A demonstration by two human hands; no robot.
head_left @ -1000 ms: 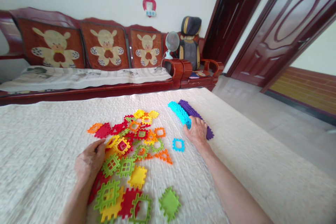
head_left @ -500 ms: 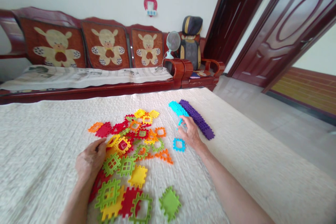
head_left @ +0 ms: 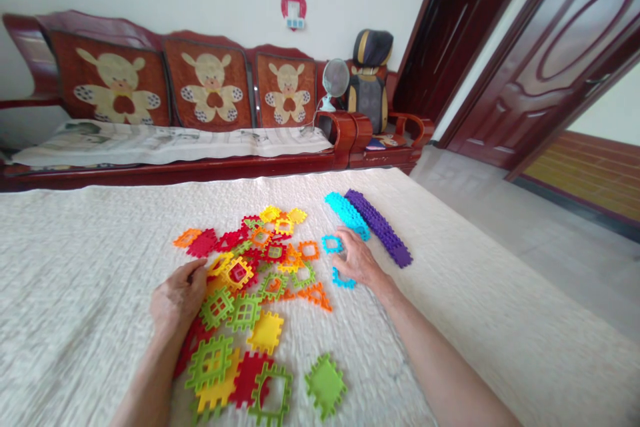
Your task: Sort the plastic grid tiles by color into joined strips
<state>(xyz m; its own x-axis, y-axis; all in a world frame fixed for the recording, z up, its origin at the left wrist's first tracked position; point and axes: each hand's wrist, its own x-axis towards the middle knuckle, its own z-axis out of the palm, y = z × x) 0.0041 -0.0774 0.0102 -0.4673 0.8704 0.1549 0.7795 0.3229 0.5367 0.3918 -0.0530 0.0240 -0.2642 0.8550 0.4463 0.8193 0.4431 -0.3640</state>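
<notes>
A cyan tile [head_left: 330, 243], judged light, stiff and best gripped by its toothed rim, is pinched by the right hand [head_left: 357, 260] beside the cyan stack [head_left: 347, 213], while the left hand [head_left: 180, 297] is laid flat on the pile [head_left: 265, 330].

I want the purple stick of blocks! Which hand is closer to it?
Right. The right hand is just left of the purple stick, not touching, pinching a blue square. The left hand rests far across on the colourful pile.
</notes>
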